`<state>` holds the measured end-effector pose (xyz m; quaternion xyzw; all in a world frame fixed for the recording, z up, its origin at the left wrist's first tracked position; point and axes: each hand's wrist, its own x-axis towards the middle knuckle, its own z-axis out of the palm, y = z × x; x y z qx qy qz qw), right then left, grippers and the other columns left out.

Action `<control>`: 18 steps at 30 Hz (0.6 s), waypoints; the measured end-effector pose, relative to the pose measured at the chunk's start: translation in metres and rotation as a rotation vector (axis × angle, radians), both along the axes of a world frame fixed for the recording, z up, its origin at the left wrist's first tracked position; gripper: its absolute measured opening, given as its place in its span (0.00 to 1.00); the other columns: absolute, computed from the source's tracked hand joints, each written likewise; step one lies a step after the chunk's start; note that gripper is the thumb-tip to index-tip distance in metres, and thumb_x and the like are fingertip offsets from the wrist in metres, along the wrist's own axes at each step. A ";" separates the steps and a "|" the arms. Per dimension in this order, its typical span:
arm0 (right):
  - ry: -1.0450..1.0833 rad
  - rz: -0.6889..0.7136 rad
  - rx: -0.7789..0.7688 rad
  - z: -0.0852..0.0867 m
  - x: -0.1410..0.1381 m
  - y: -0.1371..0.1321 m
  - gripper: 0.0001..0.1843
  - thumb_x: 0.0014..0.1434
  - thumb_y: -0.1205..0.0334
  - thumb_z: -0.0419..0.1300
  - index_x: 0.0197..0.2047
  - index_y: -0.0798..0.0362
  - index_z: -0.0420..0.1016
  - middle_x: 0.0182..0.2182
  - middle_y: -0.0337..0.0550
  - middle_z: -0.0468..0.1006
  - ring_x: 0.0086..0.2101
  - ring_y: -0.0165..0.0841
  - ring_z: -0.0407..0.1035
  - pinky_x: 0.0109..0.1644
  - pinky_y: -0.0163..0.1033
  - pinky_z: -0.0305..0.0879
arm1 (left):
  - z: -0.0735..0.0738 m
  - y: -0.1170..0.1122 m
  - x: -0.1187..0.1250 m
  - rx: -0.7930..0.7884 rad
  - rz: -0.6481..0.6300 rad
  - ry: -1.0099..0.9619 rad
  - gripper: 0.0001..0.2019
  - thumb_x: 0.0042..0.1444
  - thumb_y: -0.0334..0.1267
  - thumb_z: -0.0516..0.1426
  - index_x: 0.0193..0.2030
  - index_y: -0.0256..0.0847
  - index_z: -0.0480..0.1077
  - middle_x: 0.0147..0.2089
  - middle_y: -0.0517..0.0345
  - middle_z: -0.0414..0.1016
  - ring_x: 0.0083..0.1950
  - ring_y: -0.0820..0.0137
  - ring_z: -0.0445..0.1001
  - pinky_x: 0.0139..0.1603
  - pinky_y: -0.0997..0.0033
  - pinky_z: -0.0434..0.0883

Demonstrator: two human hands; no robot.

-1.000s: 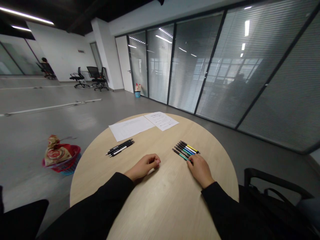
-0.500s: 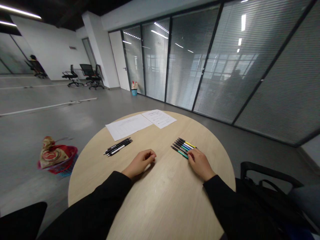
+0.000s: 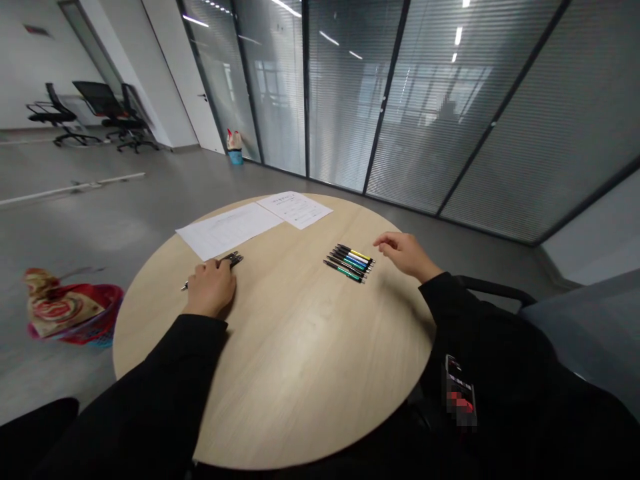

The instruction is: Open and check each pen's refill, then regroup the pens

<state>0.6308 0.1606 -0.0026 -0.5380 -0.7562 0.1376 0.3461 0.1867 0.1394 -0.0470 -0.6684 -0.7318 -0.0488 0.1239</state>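
My left hand (image 3: 211,288) lies over a bundle of black pens (image 3: 233,259) on the round wooden table (image 3: 300,347); its fingers curl over them, and only the pens' ends stick out. A row of several coloured pens (image 3: 349,262) lies near the table's middle right. My right hand (image 3: 404,253) hovers just right of that row, lifted off the table, fingers loosely bent and apart, holding nothing.
Two white sheets of paper (image 3: 229,229) (image 3: 295,209) lie at the table's far side. A red basket with a bag (image 3: 65,310) stands on the floor to the left. Glass walls with blinds run behind, with office chairs (image 3: 103,110) far left.
My left hand moved left from the table's middle onto the black pens. My right hand lifted off the coloured pens and drew away to the right. The view swung.
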 end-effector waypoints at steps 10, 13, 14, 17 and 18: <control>-0.055 0.048 0.012 0.033 0.008 0.011 0.14 0.56 0.67 0.54 0.39 0.58 0.80 0.27 0.41 0.77 0.27 0.29 0.68 0.33 0.33 0.59 | 0.006 0.009 0.000 -0.104 0.027 0.011 0.17 0.62 0.35 0.46 0.50 0.28 0.70 0.47 0.31 0.73 0.46 0.47 0.73 0.41 0.56 0.70; -0.046 0.066 0.013 0.029 0.007 0.012 0.14 0.55 0.66 0.55 0.39 0.56 0.81 0.26 0.40 0.77 0.27 0.30 0.67 0.33 0.34 0.59 | 0.005 0.009 0.001 -0.114 0.035 0.019 0.17 0.62 0.31 0.45 0.50 0.26 0.68 0.46 0.31 0.74 0.44 0.49 0.75 0.39 0.58 0.70; -0.047 0.072 0.010 0.027 0.006 0.012 0.14 0.55 0.65 0.55 0.39 0.56 0.81 0.27 0.40 0.77 0.27 0.30 0.67 0.33 0.34 0.59 | 0.005 0.009 0.001 -0.112 0.041 0.020 0.17 0.61 0.30 0.44 0.50 0.25 0.68 0.45 0.31 0.74 0.43 0.49 0.75 0.38 0.58 0.70; -0.043 0.093 0.006 0.021 0.000 0.010 0.13 0.55 0.64 0.55 0.38 0.55 0.81 0.26 0.40 0.77 0.27 0.30 0.67 0.33 0.35 0.59 | 0.006 0.005 0.003 -0.091 0.060 0.009 0.17 0.62 0.29 0.43 0.52 0.27 0.67 0.45 0.32 0.75 0.42 0.48 0.75 0.35 0.58 0.69; -0.039 0.100 0.007 0.019 -0.002 0.010 0.13 0.55 0.64 0.54 0.38 0.55 0.80 0.26 0.40 0.77 0.27 0.31 0.67 0.33 0.35 0.59 | 0.007 0.004 0.004 -0.081 0.065 0.003 0.18 0.63 0.29 0.42 0.52 0.28 0.66 0.45 0.33 0.75 0.42 0.48 0.75 0.35 0.58 0.69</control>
